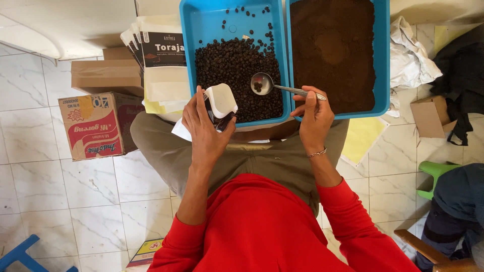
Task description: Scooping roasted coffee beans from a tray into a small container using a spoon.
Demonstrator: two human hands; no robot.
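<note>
My left hand (pixel 202 128) holds a small white pouch (pixel 218 103) with a dark front, tilted and open at the top, just in front of a blue tray (pixel 189 50) heaped with whole coffee beans (pixel 237 75). My right hand (pixel 315 116) grips the handle of a metal spoon (pixel 262 83). The spoon's bowl hovers over the beans with a few beans in it. A second blue tray (pixel 383 60) to the right is filled with brown ground coffee (pixel 333 50). Both trays rest over my lap.
A stack of white pouches with dark labels (pixel 161 55) stands left of the trays. Cardboard boxes (pixel 98 126) sit on the tiled floor at left. Crumpled white plastic (pixel 411 55), a small carton (pixel 431 116), a green stool (pixel 433 174) and another person's leg (pixel 454 201) are at right.
</note>
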